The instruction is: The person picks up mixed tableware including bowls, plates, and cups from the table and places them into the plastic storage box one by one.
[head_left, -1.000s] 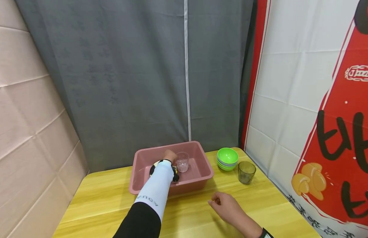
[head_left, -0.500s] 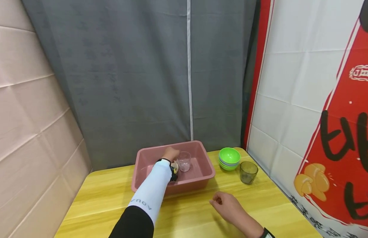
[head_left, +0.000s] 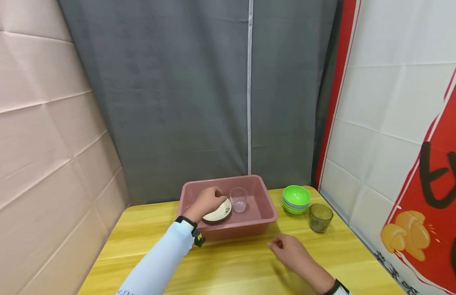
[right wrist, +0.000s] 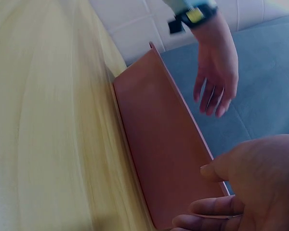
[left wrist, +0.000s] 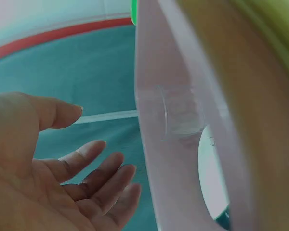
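Inside the pink basin (head_left: 237,231), towards its left half, we see a round cream dish (head_left: 221,211), shallow, with a dark edge and a small printed motif; the left hand partly covers it in the head view. Just right of the dish, within the same smooth-walled basin, stands a clear tumbler (head_left: 239,200). Over the basin we find the left hand (head_left: 208,200), its fingers spread and gently bent, gripping nothing and apart from the dish. In front of the basin's near right corner, the right hand (head_left: 291,250) is loosely curved, thumb and fingers apart, also holding nothing. Right of the basin we see stacked round bowls (head_left: 296,196), glossy green with a greyish layer between, and beyond them a see-through olive glass (head_left: 320,218). The basin rests on a yellow wood-grained surface (head_left: 213,266). Behind the basin hangs a matte grey curtain (head_left: 187,102); to its left we see creased, pale cloth (head_left: 58,135).
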The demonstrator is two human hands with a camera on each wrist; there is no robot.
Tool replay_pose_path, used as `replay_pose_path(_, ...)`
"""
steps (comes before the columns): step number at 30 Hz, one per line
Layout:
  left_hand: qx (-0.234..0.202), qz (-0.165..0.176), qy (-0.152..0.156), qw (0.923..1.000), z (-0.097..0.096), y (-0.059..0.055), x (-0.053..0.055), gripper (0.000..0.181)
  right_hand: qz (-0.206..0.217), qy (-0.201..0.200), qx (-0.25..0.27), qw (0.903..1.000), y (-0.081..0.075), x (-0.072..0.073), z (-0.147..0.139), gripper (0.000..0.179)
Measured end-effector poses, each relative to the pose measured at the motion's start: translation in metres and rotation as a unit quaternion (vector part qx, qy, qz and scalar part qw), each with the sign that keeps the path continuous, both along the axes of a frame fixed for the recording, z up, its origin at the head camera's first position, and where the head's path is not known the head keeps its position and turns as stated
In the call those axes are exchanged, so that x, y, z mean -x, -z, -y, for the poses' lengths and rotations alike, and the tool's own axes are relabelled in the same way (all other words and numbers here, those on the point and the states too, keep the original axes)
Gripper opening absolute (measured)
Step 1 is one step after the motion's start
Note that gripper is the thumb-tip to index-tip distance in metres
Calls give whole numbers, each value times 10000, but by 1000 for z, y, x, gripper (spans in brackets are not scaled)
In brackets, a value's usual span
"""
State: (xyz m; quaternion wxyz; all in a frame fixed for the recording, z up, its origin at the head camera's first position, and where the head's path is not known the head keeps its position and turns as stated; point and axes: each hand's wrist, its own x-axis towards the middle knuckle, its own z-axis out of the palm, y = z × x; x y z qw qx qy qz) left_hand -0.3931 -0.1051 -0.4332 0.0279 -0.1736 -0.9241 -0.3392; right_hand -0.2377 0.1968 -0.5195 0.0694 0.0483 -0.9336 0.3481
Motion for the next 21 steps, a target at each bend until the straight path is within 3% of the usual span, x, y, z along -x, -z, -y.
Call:
replay_pose_path(3, -97, -302, 26, 9995, 13, 1, -27, 33, 30, -29, -5, 10000, -1, 4, 1, 15)
replay_pose_path(7, -348, -634, -72, 9974, 31, 5, -65, 23, 95, -82, -10, 9999, -2, 8, 3, 16)
replay_pose_path(13, -464, -681, -325, 9961, 59, 23, -118, 10, 8, -81, -26, 10000, 0, 10, 5, 15)
replay_pose_path(17, -312, -721, -440, 9959, 75, 45, -139, 7, -44, -97, -31, 9999, 0, 12, 4, 14)
replay_pose_path(21, -281, -673, -466, 9962, 89, 73, -146, 12, -38, -109, -55, 9999, 1, 15, 5, 14)
